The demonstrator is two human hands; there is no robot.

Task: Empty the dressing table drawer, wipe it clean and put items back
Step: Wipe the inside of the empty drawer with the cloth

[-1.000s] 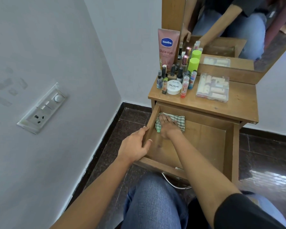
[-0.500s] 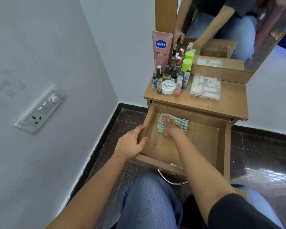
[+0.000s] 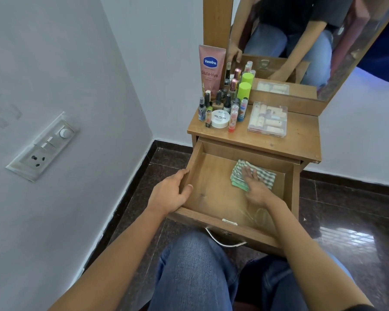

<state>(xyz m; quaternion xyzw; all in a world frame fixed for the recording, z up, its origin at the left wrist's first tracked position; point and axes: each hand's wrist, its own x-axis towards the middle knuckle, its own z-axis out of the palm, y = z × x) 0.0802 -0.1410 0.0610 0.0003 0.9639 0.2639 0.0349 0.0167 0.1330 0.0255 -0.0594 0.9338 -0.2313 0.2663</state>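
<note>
The wooden drawer of the dressing table stands pulled out, with nothing in it but a cloth. My right hand lies flat, fingers spread, pressing a folded green-and-white checked cloth against the drawer floor near the back right. My left hand grips the drawer's left wall near the front corner, thumb inside. The removed items stand on the table top: a pink Vaseline tube, several nail polish bottles, a white nail polish remover jar and a clear plastic box.
A mirror rises behind the table and reflects my arms. A white wall with a switch and socket plate runs close on the left. Dark glossy floor tiles lie to the right. My knees in jeans sit below the drawer's metal handle.
My right hand has slid the cloth to the right along the back of the drawer. My left hand has stayed on the drawer's left wall.
</note>
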